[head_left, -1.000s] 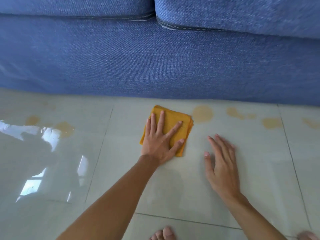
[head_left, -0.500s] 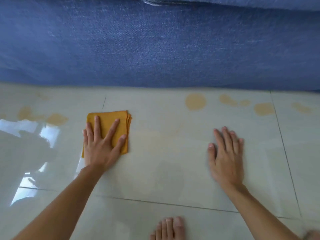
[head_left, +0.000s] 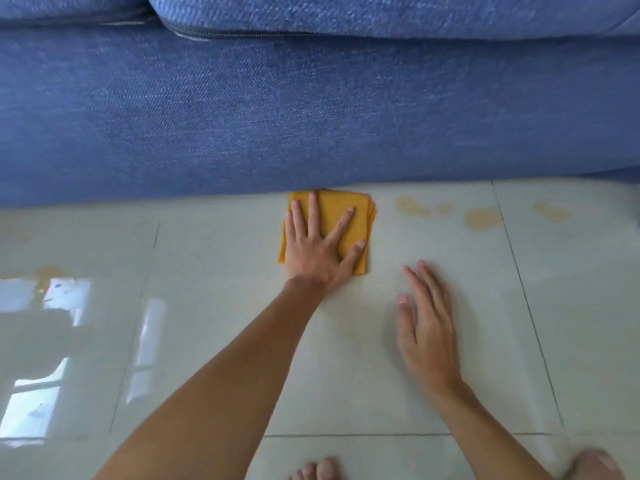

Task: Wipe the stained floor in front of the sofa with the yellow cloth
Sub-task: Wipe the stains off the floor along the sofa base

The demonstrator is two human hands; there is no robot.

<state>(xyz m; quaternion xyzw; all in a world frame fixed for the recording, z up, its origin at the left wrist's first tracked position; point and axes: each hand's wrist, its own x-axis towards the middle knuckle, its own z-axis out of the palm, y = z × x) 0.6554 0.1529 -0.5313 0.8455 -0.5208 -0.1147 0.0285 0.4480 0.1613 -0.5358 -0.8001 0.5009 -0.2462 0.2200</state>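
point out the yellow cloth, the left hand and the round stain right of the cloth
yellow cloth point(head_left: 349, 211): head view, bare upper right part.
left hand point(head_left: 317, 252): head view, back of the hand.
round stain point(head_left: 482, 218): head view, its middle.

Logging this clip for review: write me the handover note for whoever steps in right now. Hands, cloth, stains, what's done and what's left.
Left hand: spread flat, pressing the folded yellow cloth against the tiles at the blue sofa base.
Right hand: flat on the floor tiles, empty, bracing.
Done: the tile around the cloth looks clean.
Left: brownish stains right of the cloth, and one at far left beside the glare.
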